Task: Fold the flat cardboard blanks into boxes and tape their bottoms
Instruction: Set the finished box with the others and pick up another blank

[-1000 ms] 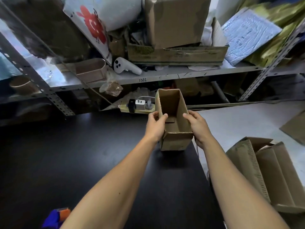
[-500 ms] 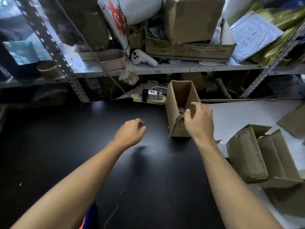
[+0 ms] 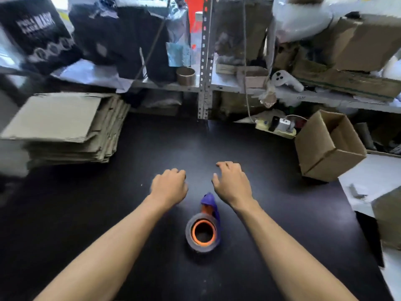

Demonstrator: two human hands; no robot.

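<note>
Fingers of both hands (image 3: 232,183) hang loosely curled, holding nothing; stacked cardboard blanks (image 3: 63,127) lie far left.

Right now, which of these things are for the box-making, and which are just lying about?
For the job:
stack of flat blanks
folded box
tape dispenser

Just lying about:
power strip
white controller
cardboard ring
black bag

We see the stack of flat blanks (image 3: 58,127) smeared by motion blur and cut by the left edge, and the shelf (image 3: 282,92) clutter too blurred to name.
</note>
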